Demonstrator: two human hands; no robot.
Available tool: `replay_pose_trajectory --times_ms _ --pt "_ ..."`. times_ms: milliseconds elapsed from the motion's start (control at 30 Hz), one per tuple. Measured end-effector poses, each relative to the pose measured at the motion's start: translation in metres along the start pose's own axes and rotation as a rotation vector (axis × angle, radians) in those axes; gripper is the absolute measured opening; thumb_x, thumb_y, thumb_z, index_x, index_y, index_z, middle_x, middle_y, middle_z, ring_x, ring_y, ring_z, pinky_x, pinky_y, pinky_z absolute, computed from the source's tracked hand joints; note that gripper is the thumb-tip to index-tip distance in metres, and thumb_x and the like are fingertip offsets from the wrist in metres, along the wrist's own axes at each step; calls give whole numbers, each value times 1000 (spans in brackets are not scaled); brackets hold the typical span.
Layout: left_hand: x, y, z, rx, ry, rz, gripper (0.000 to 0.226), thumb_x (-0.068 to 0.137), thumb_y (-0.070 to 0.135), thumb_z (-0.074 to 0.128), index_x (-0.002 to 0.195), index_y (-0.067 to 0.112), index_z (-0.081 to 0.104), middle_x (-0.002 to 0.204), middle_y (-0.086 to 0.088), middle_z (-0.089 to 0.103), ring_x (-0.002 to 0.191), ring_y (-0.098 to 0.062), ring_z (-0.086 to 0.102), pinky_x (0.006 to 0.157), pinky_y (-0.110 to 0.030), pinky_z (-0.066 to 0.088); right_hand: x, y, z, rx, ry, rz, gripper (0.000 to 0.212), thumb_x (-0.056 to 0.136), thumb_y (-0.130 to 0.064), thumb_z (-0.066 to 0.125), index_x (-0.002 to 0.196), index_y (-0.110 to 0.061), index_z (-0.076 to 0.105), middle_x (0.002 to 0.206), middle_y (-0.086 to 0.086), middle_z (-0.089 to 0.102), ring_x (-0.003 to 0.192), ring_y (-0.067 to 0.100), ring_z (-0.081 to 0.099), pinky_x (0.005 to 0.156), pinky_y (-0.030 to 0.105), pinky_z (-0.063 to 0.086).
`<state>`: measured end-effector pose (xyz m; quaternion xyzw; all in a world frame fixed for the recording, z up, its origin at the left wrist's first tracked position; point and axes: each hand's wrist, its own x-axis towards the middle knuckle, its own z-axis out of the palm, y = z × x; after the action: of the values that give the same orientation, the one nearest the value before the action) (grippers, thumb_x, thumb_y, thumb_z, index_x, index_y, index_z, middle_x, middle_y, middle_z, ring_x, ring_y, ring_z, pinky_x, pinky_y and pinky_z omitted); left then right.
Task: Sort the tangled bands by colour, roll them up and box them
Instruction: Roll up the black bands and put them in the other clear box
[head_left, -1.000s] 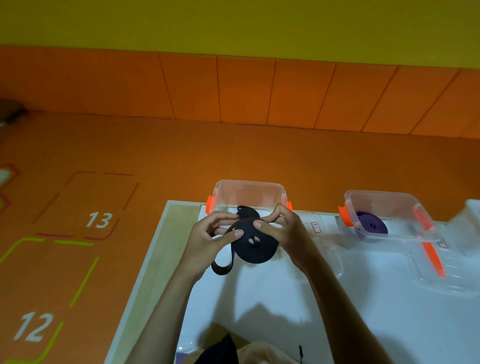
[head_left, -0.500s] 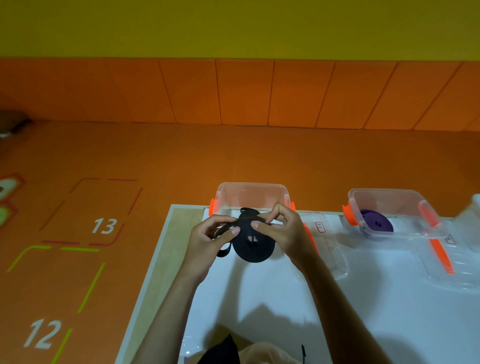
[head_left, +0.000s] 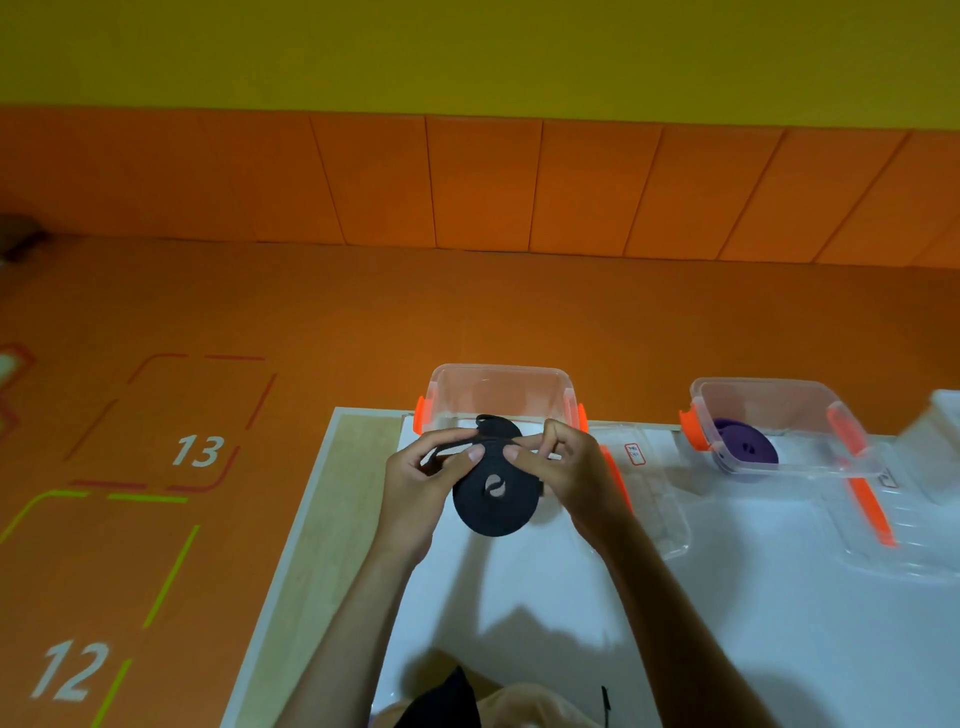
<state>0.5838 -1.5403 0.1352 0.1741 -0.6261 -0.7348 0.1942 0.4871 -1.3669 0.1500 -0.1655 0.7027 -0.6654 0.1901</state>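
Observation:
A black band roll (head_left: 496, 506) is held upright above the white table (head_left: 571, 623), a short loose end looping over its top. My left hand (head_left: 423, 483) grips the roll's left side, thumb pressed on its face. My right hand (head_left: 563, 475) pinches the roll's upper right edge between thumb and fingers. Just behind the roll stands a clear box with orange clips (head_left: 498, 397); it looks empty. A second clear box (head_left: 779, 415) at the right holds a rolled purple band (head_left: 748, 452).
Two clear lids with orange strips lie on the table, one (head_left: 649, 499) right of my hands, one (head_left: 893, 535) in front of the purple box. Another clear container (head_left: 935, 447) sits at the far right edge. The orange floor with numbers 12 and 13 lies left.
The loose tail that hung below my left hand has been wound up onto the roll. Both hands stayed in place on the roll.

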Motion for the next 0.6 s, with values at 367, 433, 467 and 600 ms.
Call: replay_pose_trajectory --times_ms 367,433,467,600 --pt "-11 -21 2 -94 21 -81 24 87 26 84 110 21 78 115 -2 78 106 -24 76 87 -41 65 -6 12 1 210 208 69 10 77 -17 82 87 -18 80 96 6 78 86 18 74 61 35 60" --pt "-9 -24 -1 -109 -10 -155 27 86 28 84 112 23 80 114 -1 79 104 -22 77 88 -41 65 -6 13 -1 235 221 82 10 80 -12 84 84 -20 79 96 10 78 87 23 75 64 38 62" --pt "-8 -24 -1 -107 -4 -178 27 85 27 85 112 24 81 114 -1 80 104 -22 77 89 -41 65 -6 14 -1 241 231 94 14 84 -8 84 84 -21 79 97 10 78 88 25 75 64 39 63" --pt "1 -26 5 -139 129 -216 21 84 19 89 104 22 84 107 -4 81 99 -25 79 86 -40 65 1 19 5 275 281 172 11 87 -8 82 89 -17 77 101 14 78 94 32 76 65 42 64"
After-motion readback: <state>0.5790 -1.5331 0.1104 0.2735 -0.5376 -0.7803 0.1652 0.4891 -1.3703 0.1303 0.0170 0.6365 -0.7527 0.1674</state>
